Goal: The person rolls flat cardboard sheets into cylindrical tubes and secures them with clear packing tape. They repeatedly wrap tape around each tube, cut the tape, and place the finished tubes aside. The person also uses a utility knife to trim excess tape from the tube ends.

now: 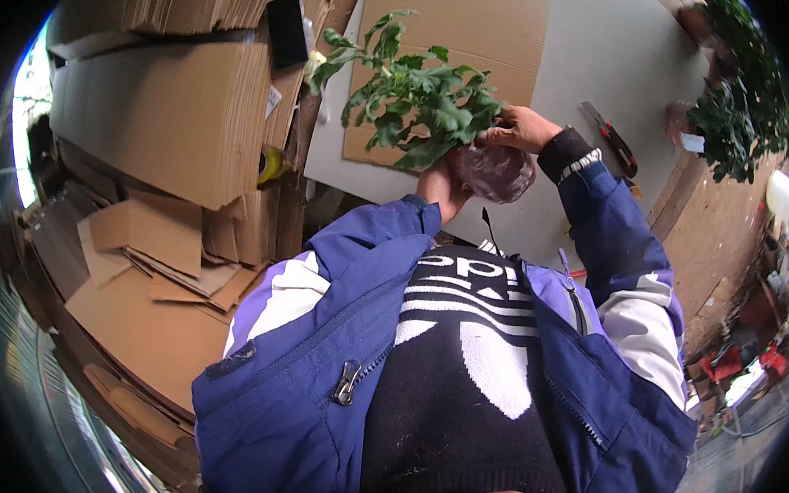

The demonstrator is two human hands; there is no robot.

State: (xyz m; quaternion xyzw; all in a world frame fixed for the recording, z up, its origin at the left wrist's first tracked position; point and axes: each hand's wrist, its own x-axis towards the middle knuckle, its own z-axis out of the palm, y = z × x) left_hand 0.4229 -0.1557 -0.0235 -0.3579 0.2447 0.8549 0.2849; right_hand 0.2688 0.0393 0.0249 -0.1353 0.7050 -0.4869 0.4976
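Person stands at a pale table, holding a leafy green plant above its near edge. Root ball is wrapped in clear film. Left hand cups the wrapped ball from below, fingers curled around it. Right hand grips the top of the ball at the stem base, fingers closed. Red-handled cutters lie on the table just right of the hands. Flat cardboard sheets are stacked to the left. More potted greenery stands at the far right.
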